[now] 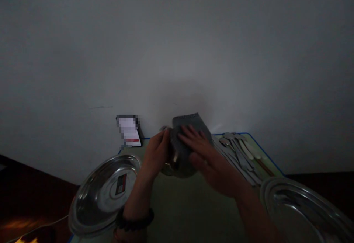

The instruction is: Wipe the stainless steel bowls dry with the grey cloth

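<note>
A shiny metal vessel (174,158) is held up over the near middle of the table, its exact kind hard to make out in the dim light. My left hand (157,150) is closed around its left side, fingertips partly hidden. A grey cloth (190,120) is draped over the vessel's upper right side and covers much of it. With its fingers stretched out and spread, my right hand (203,150) lies flat on the cloth, pressing it against the metal.
On the left of the green table (193,213) stands a steel basin (91,217) with a dark label inside. Another basin (301,195) is at the right. Several pieces of cutlery (240,154) lie beyond it. A phone (129,130) leans on the wall (177,44).
</note>
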